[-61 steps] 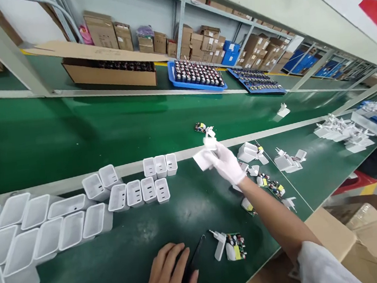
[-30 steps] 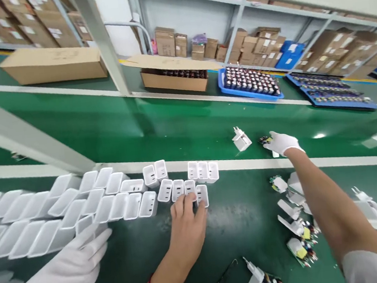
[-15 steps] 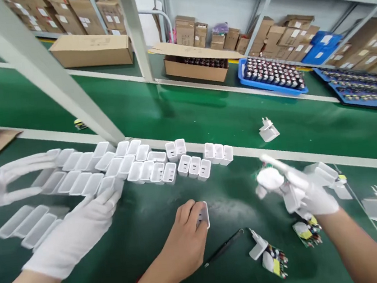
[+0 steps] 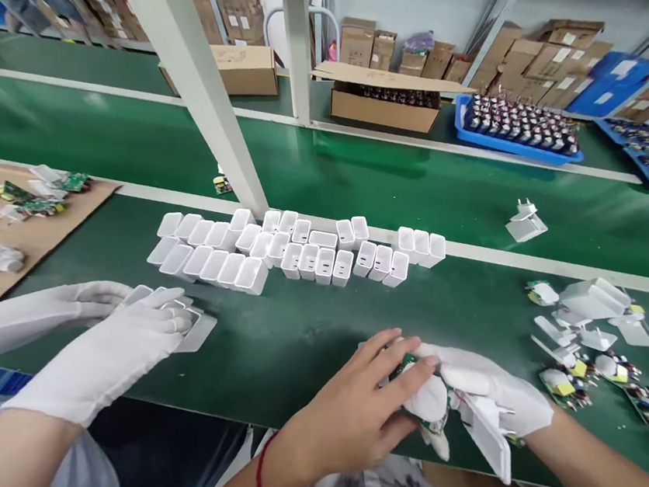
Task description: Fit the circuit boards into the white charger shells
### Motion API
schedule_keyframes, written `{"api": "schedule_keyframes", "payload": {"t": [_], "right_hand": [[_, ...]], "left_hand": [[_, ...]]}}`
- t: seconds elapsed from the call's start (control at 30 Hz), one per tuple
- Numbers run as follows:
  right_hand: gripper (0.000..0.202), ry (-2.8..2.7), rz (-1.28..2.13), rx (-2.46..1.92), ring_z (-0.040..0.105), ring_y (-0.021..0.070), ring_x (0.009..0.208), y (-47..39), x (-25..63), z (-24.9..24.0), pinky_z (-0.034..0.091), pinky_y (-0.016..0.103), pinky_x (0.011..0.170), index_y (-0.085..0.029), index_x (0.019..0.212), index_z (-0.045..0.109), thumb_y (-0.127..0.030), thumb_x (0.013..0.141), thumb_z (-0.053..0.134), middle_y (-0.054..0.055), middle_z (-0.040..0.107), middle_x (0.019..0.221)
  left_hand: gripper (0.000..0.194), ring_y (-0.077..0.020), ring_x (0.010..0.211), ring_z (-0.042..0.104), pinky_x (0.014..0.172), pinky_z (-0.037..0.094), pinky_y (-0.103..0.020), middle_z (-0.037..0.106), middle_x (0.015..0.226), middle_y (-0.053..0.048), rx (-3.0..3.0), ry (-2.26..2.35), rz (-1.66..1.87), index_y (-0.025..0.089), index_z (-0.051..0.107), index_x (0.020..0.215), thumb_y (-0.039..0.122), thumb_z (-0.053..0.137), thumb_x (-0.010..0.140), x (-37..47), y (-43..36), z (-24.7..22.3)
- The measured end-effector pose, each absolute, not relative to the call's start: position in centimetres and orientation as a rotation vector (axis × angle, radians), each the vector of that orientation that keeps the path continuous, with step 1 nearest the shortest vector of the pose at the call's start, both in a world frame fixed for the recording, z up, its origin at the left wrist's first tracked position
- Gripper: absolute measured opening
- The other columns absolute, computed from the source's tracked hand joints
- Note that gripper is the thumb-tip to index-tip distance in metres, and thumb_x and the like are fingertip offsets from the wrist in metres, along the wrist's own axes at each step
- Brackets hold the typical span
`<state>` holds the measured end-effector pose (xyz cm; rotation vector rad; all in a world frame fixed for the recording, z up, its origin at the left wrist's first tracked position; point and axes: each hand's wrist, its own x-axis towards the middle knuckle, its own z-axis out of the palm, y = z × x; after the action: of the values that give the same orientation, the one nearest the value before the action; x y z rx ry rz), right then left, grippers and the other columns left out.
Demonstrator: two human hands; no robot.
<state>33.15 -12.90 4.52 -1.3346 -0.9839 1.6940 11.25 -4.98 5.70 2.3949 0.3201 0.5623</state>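
Observation:
My bare left hand (image 4: pixel 360 407), with a red cord at its wrist, has its fingers over a circuit board assembly (image 4: pixel 427 400) at the lower middle. Around the same assembly wraps my white-gloved right hand (image 4: pixel 486 381). A white plug cover (image 4: pixel 487 436) hangs from the board on wires, below the right hand. A small part of a white case shows behind the left fingers; the rest is hidden. Beyond the hands, several white plastic cases (image 4: pixel 325 265) stand in rows on the green table, their open ends up.
At left, another person's gloved hands (image 4: pixel 118 337) hold white cases. More boards and plug parts (image 4: pixel 581 386) lie at right. A plug piece (image 4: pixel 526 220) rests on the green belt. A metal post (image 4: pixel 203 101) rises behind the cases. Cardboard (image 4: pixel 65 226) with boards is far left.
The view has shifted left. My right hand has brought the board assembly to my left hand, which now touches it. The other person's hands have gathered cases nearer the table's front edge.

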Motion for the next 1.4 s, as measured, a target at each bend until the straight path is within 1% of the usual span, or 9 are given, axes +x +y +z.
{"api": "schedule_keyframes", "payload": {"t": [0.1,0.27,0.37,0.43,0.53,0.63,0.8,1.0,1.4], "right_hand": [[0.037,-0.94,1.702,-1.388,0.065,0.0191,0.092,-14.2,32.3,5.2,0.057,0.038,0.079,-0.015,0.12,0.059,-0.043,0.096,0.058,0.008,0.064,0.112],[0.059,-0.91,1.593,-1.483,0.068,0.0269,0.084,-16.6,30.8,5.7,0.056,0.046,0.077,-0.021,0.129,0.06,-0.064,0.094,0.04,0.01,0.07,0.091],[0.072,-0.973,1.379,-1.578,0.058,0.0361,0.116,-17.7,30.0,5.4,0.047,0.052,0.099,-0.031,0.136,0.055,-0.064,0.074,0.072,0.012,0.064,0.122],[0.079,-1.044,1.232,-1.619,0.051,0.0376,0.124,-17.9,29.5,5.2,0.041,0.054,0.106,-0.038,0.133,0.056,-0.058,0.062,0.084,0.008,0.058,0.133],[0.061,-1.208,1.053,-1.586,0.058,0.0373,0.115,-17.5,29.1,5.2,0.046,0.055,0.1,-0.037,0.119,0.066,-0.056,0.064,0.084,0.008,0.064,0.121],[0.055,-1.231,0.959,-1.579,0.063,0.0358,0.107,-16.6,29.3,4.7,0.051,0.054,0.095,-0.032,0.114,0.07,-0.055,0.066,0.083,0.01,0.068,0.112],[0.061,-1.217,0.9,-1.499,0.066,0.0309,0.107,-14.6,30.1,2.6,0.051,0.051,0.098,-0.031,0.126,0.061,-0.043,0.07,0.085,0.008,0.069,0.117],[0.054,-1.282,0.969,-1.485,0.065,0.0263,0.109,-12.8,30.1,1.1,0.054,0.041,0.096,-0.031,0.118,0.064,-0.029,0.07,0.087,0.006,0.065,0.122],[0.056,-1.377,1.008,-1.449,0.065,0.0256,0.112,-11.8,30.7,0.8,0.052,0.043,0.1,-0.031,0.122,0.062,-0.03,0.071,0.086,0.007,0.065,0.122]], "left_hand": [[0.051,-0.0255,0.132,0.051,0.112,0.044,-0.042,0.064,0.13,-0.011,2.232,0.312,0.603,0.019,0.049,0.136,0.029,0.067,0.089,10.5,-4.6,5.3],[0.059,-0.0266,0.116,0.062,0.096,0.056,-0.035,0.064,0.127,-0.014,1.838,0.637,0.57,0.018,0.056,0.124,0.036,0.082,0.074,10.2,-6.0,4.1],[0.059,-0.0276,0.114,0.061,0.093,0.055,-0.036,0.064,0.121,-0.013,1.8,0.659,0.557,0.019,0.057,0.121,0.04,0.082,0.072,10.5,-7.3,3.5],[0.055,-0.0283,0.116,0.058,0.095,0.053,-0.038,0.066,0.117,-0.012,1.866,0.605,0.554,0.019,0.057,0.119,0.04,0.081,0.075,10.5,-7.9,3.2],[0.058,-0.0299,0.113,0.055,0.095,0.052,-0.043,0.066,0.112,-0.013,1.99,0.59,0.566,0.016,0.056,0.121,0.044,0.079,0.076,10.0,-8.1,2.9],[0.081,-0.0341,0.117,0.051,0.097,0.05,-0.05,0.06,0.125,-0.017,2.083,0.692,0.545,0.016,0.046,0.133,0.054,0.079,0.071,9.1,-7.4,2.2],[0.074,-0.0323,0.138,0.037,0.108,0.044,-0.05,0.045,0.147,-0.015,2.082,0.804,0.5,0.023,0.024,0.149,0.036,0.066,0.089,9.4,-5.8,-1.4],[0.061,-0.028,0.131,0.05,0.108,0.046,-0.044,0.057,0.136,-0.013,1.981,0.751,0.555,0.024,0.039,0.141,0.032,0.068,0.088,10.5,-5.3,-3.9],[0.059,-0.0258,0.129,0.053,0.108,0.048,-0.041,0.059,0.135,-0.013,1.992,0.718,0.583,0.021,0.042,0.14,0.034,0.067,0.089,10.7,-4.7,-3.6]]}}
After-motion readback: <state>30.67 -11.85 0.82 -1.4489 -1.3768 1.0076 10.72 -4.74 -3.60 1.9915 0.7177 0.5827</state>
